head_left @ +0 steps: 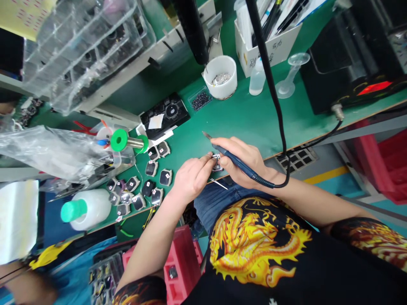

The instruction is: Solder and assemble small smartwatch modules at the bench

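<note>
My right hand [243, 159] is closed around a dark blue soldering iron [238, 163], whose tip points up and to the left. Its black cable loops up from the handle's end. My left hand [193, 176] has its fingers pressed together on a small silver part [216, 162] at the bench's near edge. Fingertips of both hands partly hide that part, and its details are too small to make out. A pair of thin metal tweezers [219, 183] sticks out below the left fingers; what bears it is hidden.
Several square watch bodies [165, 177] lie left of my left hand, near a solder spool [120, 140] and a white bottle [92, 207]. Behind stand a white cup [221, 76], a small bottle [257, 78] and a black soldering station [337, 63]. Another person's arm [28, 284] shows lower left.
</note>
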`<state>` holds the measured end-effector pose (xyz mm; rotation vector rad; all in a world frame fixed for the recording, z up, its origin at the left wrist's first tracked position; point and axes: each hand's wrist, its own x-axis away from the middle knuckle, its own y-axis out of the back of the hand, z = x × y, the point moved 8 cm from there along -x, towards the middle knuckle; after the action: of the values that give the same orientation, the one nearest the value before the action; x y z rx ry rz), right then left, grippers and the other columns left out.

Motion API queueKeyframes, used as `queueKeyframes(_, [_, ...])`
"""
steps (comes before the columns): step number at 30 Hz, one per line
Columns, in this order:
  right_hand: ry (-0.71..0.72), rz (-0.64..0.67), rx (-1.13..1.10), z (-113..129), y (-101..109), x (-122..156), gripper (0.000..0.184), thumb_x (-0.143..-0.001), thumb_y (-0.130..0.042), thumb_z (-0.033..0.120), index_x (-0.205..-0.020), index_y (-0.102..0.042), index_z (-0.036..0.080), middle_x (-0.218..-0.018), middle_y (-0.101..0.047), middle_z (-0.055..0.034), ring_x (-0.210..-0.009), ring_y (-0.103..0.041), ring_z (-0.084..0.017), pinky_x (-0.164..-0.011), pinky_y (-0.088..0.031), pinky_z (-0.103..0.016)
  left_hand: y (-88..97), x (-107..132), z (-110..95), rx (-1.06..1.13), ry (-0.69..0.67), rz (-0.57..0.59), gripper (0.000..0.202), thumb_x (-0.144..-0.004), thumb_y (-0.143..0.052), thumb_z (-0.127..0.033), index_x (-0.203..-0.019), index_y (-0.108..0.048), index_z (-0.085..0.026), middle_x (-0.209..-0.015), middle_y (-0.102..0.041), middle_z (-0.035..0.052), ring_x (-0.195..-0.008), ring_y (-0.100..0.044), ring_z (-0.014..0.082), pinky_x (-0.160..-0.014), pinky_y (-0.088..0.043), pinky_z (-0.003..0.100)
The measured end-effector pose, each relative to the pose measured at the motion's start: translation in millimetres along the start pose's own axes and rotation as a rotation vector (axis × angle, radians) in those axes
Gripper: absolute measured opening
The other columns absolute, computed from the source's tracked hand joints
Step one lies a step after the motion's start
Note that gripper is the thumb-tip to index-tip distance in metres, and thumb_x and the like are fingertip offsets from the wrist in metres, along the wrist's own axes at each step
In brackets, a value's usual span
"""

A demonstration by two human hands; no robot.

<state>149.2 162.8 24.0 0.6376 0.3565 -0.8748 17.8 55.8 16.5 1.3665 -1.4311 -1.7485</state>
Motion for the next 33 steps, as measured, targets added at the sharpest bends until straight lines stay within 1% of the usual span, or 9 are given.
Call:
queueKeyframes(4, [-0.022,-0.003,0.014,-1.8,-0.6,0.4,0.046,-0.119,-0.047,0.051,-0.145,-0.062,0.017,-0.123,-0.073,-0.0106,-0.101,-0.072,-0.023,-0.085,-0.06,-0.034,3.0,-5.0,2.4,0.029,0.003,-0.011,0.052,-0.104,-0.056,-0.009,-0.154,-0.055,-0.018,-0.135,-0.076,0.0196,-0.114,-0.078,0.0274,-0.091,-0.064,0.041])
queueKeyframes(11, [-0.028,0.008,0.045,-3.2,-2.9,0.6,0.052,-0.119,-0.042,0.056,-0.145,-0.063,0.017,-0.124,-0.073,-0.0114,-0.102,-0.072,-0.024,-0.087,-0.061,-0.035,2.9,-10.9,8.9,0.105,0.034,-0.037,0.043,-0.102,-0.052,-0.003,-0.141,-0.064,-0.016,-0.13,-0.078,0.0177,-0.115,-0.078,0.0246,-0.094,-0.063,0.039])
queueKeyframes(13, [-0.027,0.003,0.042,-3.2,-2.6,0.8,0.05,-0.119,-0.043,0.055,-0.146,-0.063,0.018,-0.125,-0.073,-0.0113,-0.103,-0.072,-0.024,-0.088,-0.061,-0.035,3.0,-12.7,14.6,0.168,0.11,-0.05,0.035,-0.103,-0.054,-0.006,-0.132,-0.069,-0.017,-0.124,-0.08,0.0145,-0.112,-0.078,0.0226,-0.095,-0.062,0.037])
queueKeyframes(17, [-0.026,-0.015,0.03,-2.7,-0.9,1.0,0.048,-0.118,-0.046,0.054,-0.145,-0.063,0.018,-0.124,-0.073,-0.0113,-0.103,-0.072,-0.024,-0.086,-0.06,-0.034,7.5,-12.7,30.8,0.313,0.382,-0.074,0.017,-0.106,-0.064,-0.022,-0.117,-0.076,-0.021,-0.109,-0.083,0.0067,-0.097,-0.078,0.016,-0.09,-0.062,0.029])
queueKeyframes(19, [-0.021,-0.021,0.025,-2.3,-0.3,1.0,0.047,-0.118,-0.047,0.052,-0.145,-0.063,0.017,-0.122,-0.073,-0.011,-0.1,-0.072,-0.023,-0.084,-0.059,-0.034,9.1,-11.0,33.3,0.379,0.473,-0.059,0.017,-0.104,-0.07,-0.03,-0.117,-0.078,-0.022,-0.104,-0.083,0.0044,-0.083,-0.075,0.0121,-0.079,-0.06,0.024])
queueKeyframes(22, [-0.017,-0.019,0.016,-1.9,0.2,0.7,0.046,-0.118,-0.048,0.052,-0.145,-0.063,0.017,-0.122,-0.073,-0.0112,-0.099,-0.072,-0.023,-0.083,-0.059,-0.034,10.9,-8.7,32.1,0.437,0.534,-0.053,0.022,-0.099,-0.077,-0.034,-0.118,-0.078,-0.022,-0.094,-0.081,0.0017,-0.066,-0.063,0.008,-0.064,-0.053,0.021])
queueKeyframes(23, [-0.02,-0.015,0.016,-2.0,0.2,0.5,0.047,-0.118,-0.048,0.052,-0.145,-0.063,0.017,-0.121,-0.073,-0.0112,-0.1,-0.072,-0.023,-0.083,-0.059,-0.034,11.1,-8.2,31.5,0.447,0.543,-0.058,0.022,-0.099,-0.077,-0.033,-0.117,-0.079,-0.022,-0.093,-0.08,0.0015,-0.065,-0.062,0.0078,-0.063,-0.052,0.021])
queueKeyframes(28, [-0.033,0.012,0.026,-1.4,-0.7,-0.6,0.047,-0.118,-0.046,0.052,-0.146,-0.062,0.017,-0.121,-0.072,-0.0115,-0.103,-0.071,-0.024,-0.086,-0.061,-0.034,7.2,-7.7,33.7,0.546,0.611,-0.082,0.014,-0.097,-0.077,-0.025,-0.11,-0.08,-0.023,-0.096,-0.079,0.0017,-0.074,-0.066,0.0096,-0.067,-0.053,0.022])
queueKeyframes(33, [-0.031,0.005,0.027,-1.2,-0.4,-0.9,0.046,-0.119,-0.046,0.051,-0.146,-0.062,0.018,-0.121,-0.073,-0.0112,-0.104,-0.071,-0.023,-0.087,-0.061,-0.034,3.5,-10.1,38.5,0.642,0.671,-0.061,0.011,-0.095,-0.077,-0.02,-0.105,-0.081,-0.024,-0.097,-0.079,0.0017,-0.078,-0.067,0.0109,-0.068,-0.053,0.023])
